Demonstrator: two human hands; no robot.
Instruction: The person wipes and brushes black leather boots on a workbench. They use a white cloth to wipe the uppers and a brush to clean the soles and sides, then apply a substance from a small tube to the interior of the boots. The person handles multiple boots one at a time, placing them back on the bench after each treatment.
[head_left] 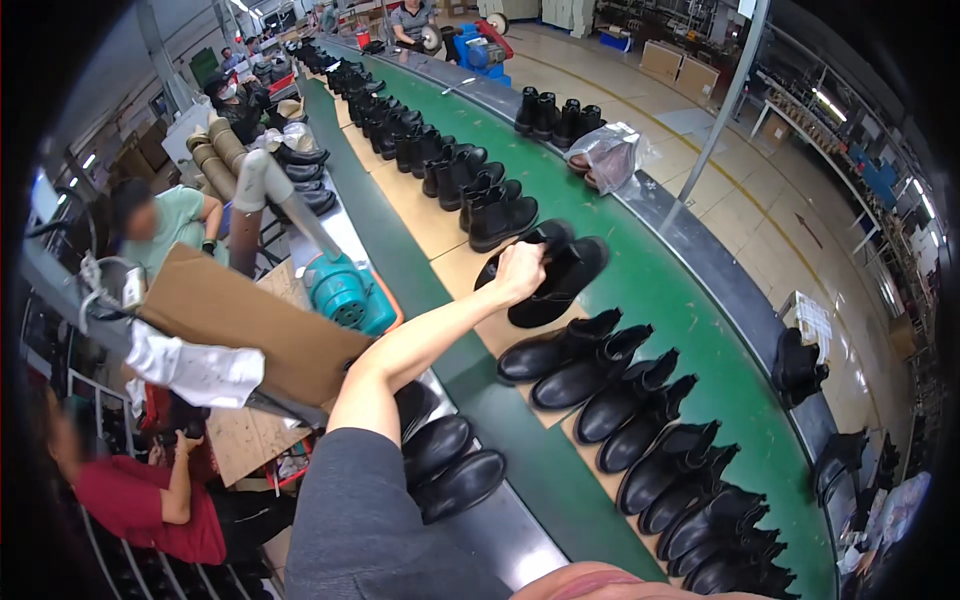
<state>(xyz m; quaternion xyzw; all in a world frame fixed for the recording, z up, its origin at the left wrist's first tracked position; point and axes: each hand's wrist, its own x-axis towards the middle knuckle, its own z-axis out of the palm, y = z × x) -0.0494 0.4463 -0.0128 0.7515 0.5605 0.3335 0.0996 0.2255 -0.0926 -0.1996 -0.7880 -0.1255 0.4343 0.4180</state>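
My left hand (pixel 520 272), at the end of an arm in a dark grey sleeve, reaches out over the green conveyor belt (pixel 640 290). Its fingers are closed on the upper edge of a pair of black ankle boots (pixel 560 285), which are tilted and slightly blurred. Part of another dark boot shows behind the wrist. Beyond the hand stands a row of black boots (pixel 500 218) on tan boards. On the near side, several more black Chelsea-style boots (pixel 600 395) line the belt with toes pointing left. My right hand is out of the picture.
Two black boots (pixel 455 475) rest on a metal ledge beside my arm. To the left are a cardboard sheet (pixel 240 310), a teal motor (pixel 348 292) and seated co-workers. The belt's far rim holds boots (pixel 555 118) and a plastic-wrapped brown pair (pixel 608 158). A pole (pixel 715 130) rises beyond.
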